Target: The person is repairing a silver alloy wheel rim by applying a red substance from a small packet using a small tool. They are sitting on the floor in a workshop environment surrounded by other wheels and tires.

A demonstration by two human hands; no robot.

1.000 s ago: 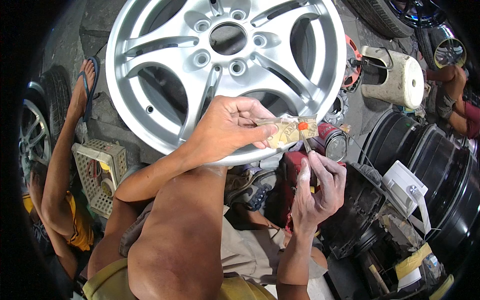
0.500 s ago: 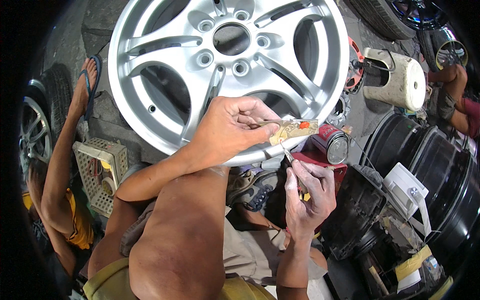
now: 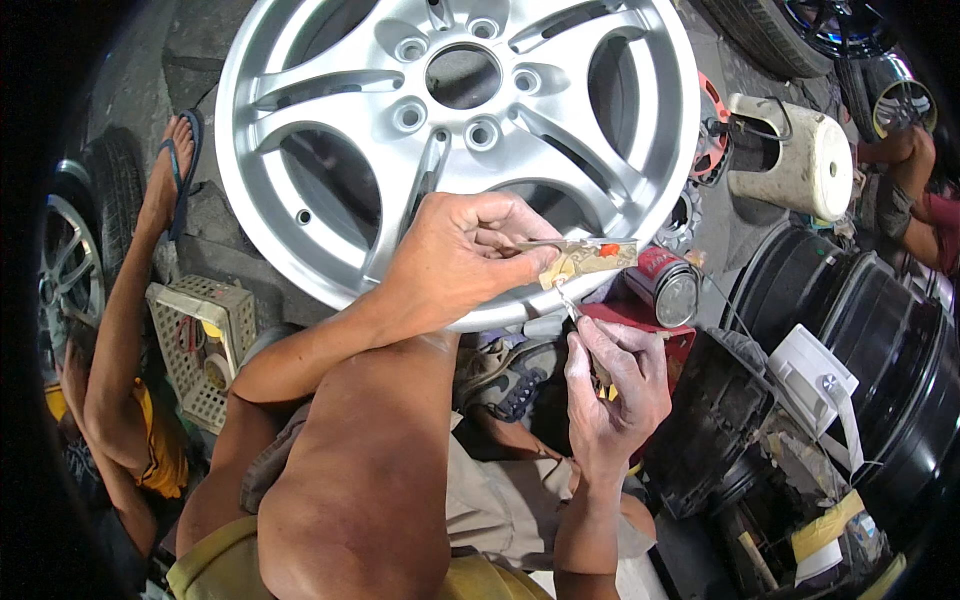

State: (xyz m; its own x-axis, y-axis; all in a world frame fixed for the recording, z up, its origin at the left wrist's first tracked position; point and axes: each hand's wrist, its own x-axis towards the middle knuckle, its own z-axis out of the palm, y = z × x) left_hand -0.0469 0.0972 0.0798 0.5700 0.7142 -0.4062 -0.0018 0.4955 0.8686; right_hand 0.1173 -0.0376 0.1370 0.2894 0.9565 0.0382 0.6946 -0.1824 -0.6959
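A large silver alloy wheel (image 3: 450,120) lies face up beyond my knees. Over its near edge, my left hand (image 3: 450,255) pinches a small flat piece (image 3: 600,262) between thumb and fingers. That piece carries a pale yellowish smear near my thumb and an orange-red dab toward its far right end. Just below it, my right hand (image 3: 620,395), whitened with dust, grips a thin metal spatula-like tool (image 3: 567,300). The tool's tip meets the lower edge of the smear. My right fingers hide most of its handle.
A red can (image 3: 668,285) sits right of the wheel's near edge. Behind it stands a dirty white plastic stool (image 3: 800,160). Dark wheel barrels (image 3: 870,330) crowd the right, and a cream perforated basket (image 3: 200,350) is at left. Another person's leg (image 3: 120,310) stretches along the left side.
My right hand has shifted slightly left with the tool, whose tip has moved a little along the smear. My left hand and the wheel stay nearly still.
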